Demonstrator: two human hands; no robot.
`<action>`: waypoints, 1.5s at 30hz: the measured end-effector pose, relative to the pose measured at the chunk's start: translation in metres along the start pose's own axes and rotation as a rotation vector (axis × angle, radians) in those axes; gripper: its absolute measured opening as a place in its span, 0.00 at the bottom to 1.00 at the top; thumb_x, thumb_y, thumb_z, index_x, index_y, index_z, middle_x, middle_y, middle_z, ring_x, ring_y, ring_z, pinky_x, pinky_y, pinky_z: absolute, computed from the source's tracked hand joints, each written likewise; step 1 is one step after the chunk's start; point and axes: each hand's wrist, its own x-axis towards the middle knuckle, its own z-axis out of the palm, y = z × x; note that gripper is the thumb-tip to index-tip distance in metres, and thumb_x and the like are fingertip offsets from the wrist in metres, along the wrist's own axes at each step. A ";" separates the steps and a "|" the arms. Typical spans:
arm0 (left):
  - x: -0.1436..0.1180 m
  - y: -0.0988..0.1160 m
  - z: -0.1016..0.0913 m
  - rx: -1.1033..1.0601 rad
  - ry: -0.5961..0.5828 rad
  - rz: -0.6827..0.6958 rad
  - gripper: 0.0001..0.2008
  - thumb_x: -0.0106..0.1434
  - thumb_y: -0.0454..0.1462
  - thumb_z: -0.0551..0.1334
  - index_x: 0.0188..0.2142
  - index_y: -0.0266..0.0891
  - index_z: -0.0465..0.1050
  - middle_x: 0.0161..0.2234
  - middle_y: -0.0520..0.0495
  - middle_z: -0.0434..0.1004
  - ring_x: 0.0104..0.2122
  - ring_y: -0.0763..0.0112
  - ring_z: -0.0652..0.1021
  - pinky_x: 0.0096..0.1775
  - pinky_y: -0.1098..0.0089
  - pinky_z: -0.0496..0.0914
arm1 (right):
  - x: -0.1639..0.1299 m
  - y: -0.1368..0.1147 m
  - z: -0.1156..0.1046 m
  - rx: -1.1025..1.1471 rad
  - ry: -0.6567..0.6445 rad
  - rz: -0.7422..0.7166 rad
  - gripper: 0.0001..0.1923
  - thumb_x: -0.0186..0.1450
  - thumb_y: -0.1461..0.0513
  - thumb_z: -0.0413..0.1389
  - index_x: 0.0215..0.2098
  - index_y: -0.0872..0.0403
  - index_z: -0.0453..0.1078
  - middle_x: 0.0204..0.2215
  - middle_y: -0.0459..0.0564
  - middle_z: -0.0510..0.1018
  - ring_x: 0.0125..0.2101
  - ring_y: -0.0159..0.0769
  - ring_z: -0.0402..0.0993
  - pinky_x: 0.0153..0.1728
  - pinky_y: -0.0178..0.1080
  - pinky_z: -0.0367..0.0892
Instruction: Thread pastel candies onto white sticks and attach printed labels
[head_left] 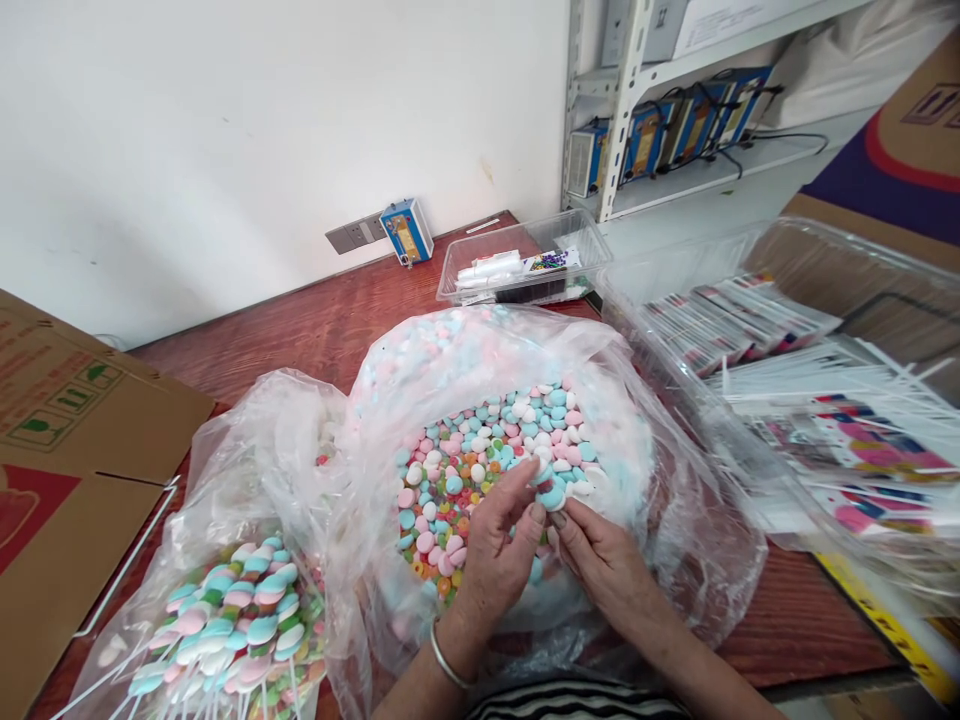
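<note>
Both my hands are inside a big clear plastic bag [675,520] heaped with loose pastel candy pieces [487,440] in pink, blue and white. My left hand [495,545], a metal bangle on its wrist, and my right hand [600,560] meet at the fingertips. Together they pinch a blue-and-white candy piece [551,490] just above the heap. To the left, a second clear bag [255,470] holds finished candy lollipops [232,620] on white sticks.
The bags sit on a red-brown wooden table [315,320]. A brown cardboard box [67,460] lies at the left. A clear tray [525,265] stands at the back, and a large clear tray of white sticks and wrappers [817,390] is at the right. Metal shelving [622,100] stands behind.
</note>
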 end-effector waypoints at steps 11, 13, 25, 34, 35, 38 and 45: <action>0.023 0.016 0.033 -0.899 0.310 -0.434 0.18 0.58 0.49 0.67 0.29 0.37 0.66 0.22 0.56 0.64 0.18 0.82 0.64 0.24 0.77 0.63 | -0.018 -0.004 -0.004 -0.642 -0.074 -0.224 0.15 0.71 0.59 0.42 0.38 0.52 0.70 0.28 0.53 0.82 0.26 0.44 0.79 0.26 0.39 0.70; 0.021 0.013 0.037 -0.918 0.339 -0.455 0.20 0.57 0.50 0.67 0.29 0.38 0.65 0.22 0.56 0.64 0.17 0.83 0.62 0.23 0.77 0.61 | -0.021 0.002 -0.003 -0.748 -0.077 -0.270 0.18 0.71 0.60 0.40 0.46 0.54 0.70 0.32 0.58 0.84 0.26 0.49 0.81 0.23 0.41 0.71; 0.003 0.012 0.043 -0.662 0.288 -0.316 0.22 0.63 0.53 0.58 0.25 0.38 0.66 0.24 0.49 0.70 0.29 0.70 0.74 0.39 0.68 0.69 | -0.012 0.007 0.008 -0.616 -0.074 -0.283 0.17 0.72 0.58 0.41 0.51 0.53 0.67 0.41 0.59 0.82 0.34 0.47 0.82 0.31 0.42 0.74; -0.023 0.005 -0.076 0.399 0.369 -0.160 0.10 0.66 0.43 0.59 0.41 0.41 0.74 0.39 0.46 0.78 0.41 0.63 0.77 0.44 0.65 0.69 | -0.006 -0.007 -0.007 -0.471 -0.055 -0.150 0.14 0.70 0.54 0.44 0.28 0.49 0.61 0.20 0.43 0.71 0.20 0.36 0.68 0.23 0.35 0.62; -0.030 0.004 -0.092 0.554 0.365 -0.159 0.08 0.66 0.41 0.59 0.39 0.42 0.74 0.38 0.47 0.78 0.40 0.63 0.77 0.43 0.65 0.68 | -0.008 -0.005 -0.008 -0.475 -0.061 -0.146 0.14 0.70 0.54 0.44 0.28 0.49 0.61 0.20 0.43 0.71 0.20 0.36 0.68 0.23 0.35 0.61; -0.052 0.003 -0.125 0.933 0.350 -0.158 0.06 0.65 0.35 0.57 0.37 0.42 0.74 0.37 0.47 0.77 0.38 0.63 0.76 0.42 0.64 0.67 | -0.013 0.003 -0.006 -0.480 -0.100 -0.128 0.15 0.71 0.54 0.43 0.30 0.49 0.63 0.21 0.44 0.72 0.21 0.37 0.69 0.24 0.36 0.62; -0.066 -0.006 -0.132 1.176 0.284 -0.015 0.08 0.66 0.32 0.56 0.37 0.42 0.74 0.36 0.47 0.76 0.38 0.65 0.75 0.41 0.66 0.69 | -0.018 0.008 0.005 -0.494 -0.152 -0.138 0.14 0.70 0.55 0.44 0.32 0.49 0.66 0.26 0.47 0.77 0.26 0.40 0.73 0.27 0.37 0.65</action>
